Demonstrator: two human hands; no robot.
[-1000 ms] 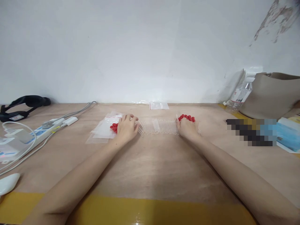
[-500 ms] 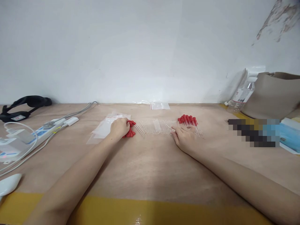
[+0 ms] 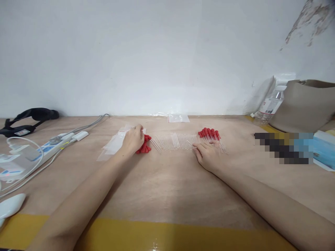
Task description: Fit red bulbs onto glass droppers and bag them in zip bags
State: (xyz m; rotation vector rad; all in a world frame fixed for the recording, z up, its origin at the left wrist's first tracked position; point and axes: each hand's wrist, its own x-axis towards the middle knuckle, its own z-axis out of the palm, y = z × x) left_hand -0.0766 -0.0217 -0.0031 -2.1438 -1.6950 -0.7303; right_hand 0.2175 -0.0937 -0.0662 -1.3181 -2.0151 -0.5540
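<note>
A pile of red rubber dropper bulbs lies at centre left. My left hand is just over its left edge, fingers curled together; whatever they hold, if anything, is hidden. Between thumb and fingertips, my right hand pinches a thin clear tube. Under and beside that tube a long row of clear slim tubes is spread across the table. Finished-looking droppers with red bulbs lie fanned out behind my right hand, their clear stems partly covered by it.
Clear zip bags lie left of my left hand, and another bag lies by the wall. A power strip with cables and a black strap-like object are at left. At right stand a plastic bottle and a grey-brown container.
My left hand has risen a little, away from the red bulbs, uncovering more of the pile. The right hand has shifted slightly and still pinches the tube.
</note>
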